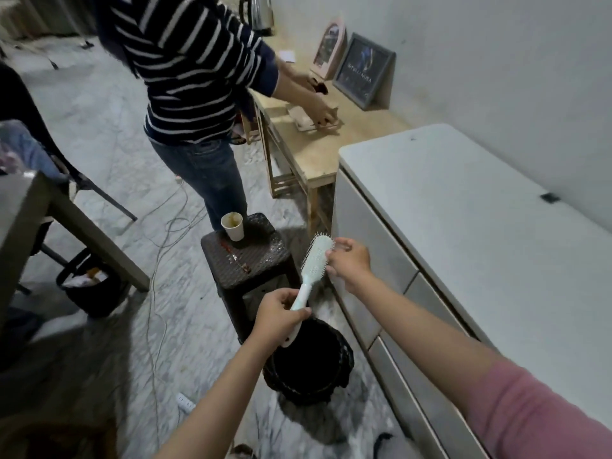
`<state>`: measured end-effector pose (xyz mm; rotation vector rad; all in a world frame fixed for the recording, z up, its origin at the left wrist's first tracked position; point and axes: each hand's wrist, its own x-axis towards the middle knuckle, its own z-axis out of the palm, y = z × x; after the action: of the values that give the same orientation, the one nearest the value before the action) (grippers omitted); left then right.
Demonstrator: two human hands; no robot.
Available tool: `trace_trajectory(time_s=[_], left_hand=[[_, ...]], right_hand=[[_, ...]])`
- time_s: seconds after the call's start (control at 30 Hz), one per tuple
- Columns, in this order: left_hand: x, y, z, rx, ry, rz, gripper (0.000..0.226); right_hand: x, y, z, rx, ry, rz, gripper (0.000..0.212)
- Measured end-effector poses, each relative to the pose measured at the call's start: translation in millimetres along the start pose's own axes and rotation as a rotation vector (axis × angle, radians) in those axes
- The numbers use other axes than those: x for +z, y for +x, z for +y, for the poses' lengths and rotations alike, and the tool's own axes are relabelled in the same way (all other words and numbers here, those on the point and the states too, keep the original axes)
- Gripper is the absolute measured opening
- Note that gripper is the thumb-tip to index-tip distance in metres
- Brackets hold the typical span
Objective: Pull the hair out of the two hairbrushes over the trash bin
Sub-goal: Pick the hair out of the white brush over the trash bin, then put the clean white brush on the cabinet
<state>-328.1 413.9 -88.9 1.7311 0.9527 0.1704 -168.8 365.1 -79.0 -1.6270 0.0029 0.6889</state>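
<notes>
Above the trash bin: a pale blue hairbrush is held tilted, head up and away from the camera, handle down toward the bin's mouth.
Trash bin: black, lined with a dark bag, standing on the marble floor just beside the white cabinet.
Left hand: fingers wrapped tight around the brush handle, directly over the bin's far rim.
Right hand: higher above the bin, at the brush head; fingers curled and pinched at the bristle side. Whether they grip any hair is hard to tell, since the strands are too fine to make out.
Second hairbrush: not findable in this view.
Stool: dark woven-pattern top, just behind the bin, touching or nearly touching it.
Paper cup: upright on the stool's far edge, brownish residue inside.
Other person: striped top and jeans, standing well beyond the bin, both hands on a wooden table.
Second bin: black, well to the left of the trash bin, under a grey table edge.
</notes>
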Motion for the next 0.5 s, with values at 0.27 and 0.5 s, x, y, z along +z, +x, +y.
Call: trace_trajectory(time_s=[0.27, 0.5], left_hand=[[34.3, -13.7, 105.4, 0.196, 0.144, -0.069, 0.032], [113.1, -14.4, 162.7, 0.333, 0.222, -0.198, 0.028]], right_hand=[[-87.3, -29.2, -89.2, -0.044, 0.120, 0.212, 0.038], [-188.6, -36.5, -109.1, -0.058, 0.254, 0.436, 0.042]])
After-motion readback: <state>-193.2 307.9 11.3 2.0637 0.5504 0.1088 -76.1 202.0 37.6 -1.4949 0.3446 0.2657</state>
